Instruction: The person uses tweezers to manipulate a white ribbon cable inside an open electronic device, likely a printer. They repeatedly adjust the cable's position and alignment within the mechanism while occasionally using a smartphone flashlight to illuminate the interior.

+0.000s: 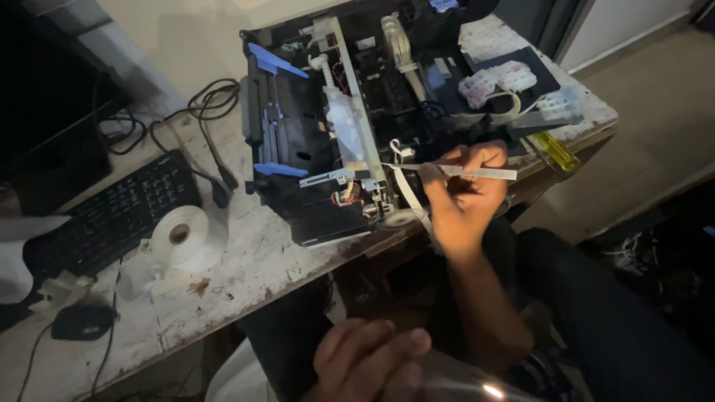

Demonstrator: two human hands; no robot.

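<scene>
Up at the desk edge, the right hand pinches a thin pale strip lying crosswise, just right of the open printer, while the left hand rests low, loosely curled, holding nothing.

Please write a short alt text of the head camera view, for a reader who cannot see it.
The right hand pinches a thin grey flat strip beside an opened black printer with blue plastic levers on a worn white table. The left hand rests low, near the lap. A black keyboard and white tape roll lie left.
</scene>
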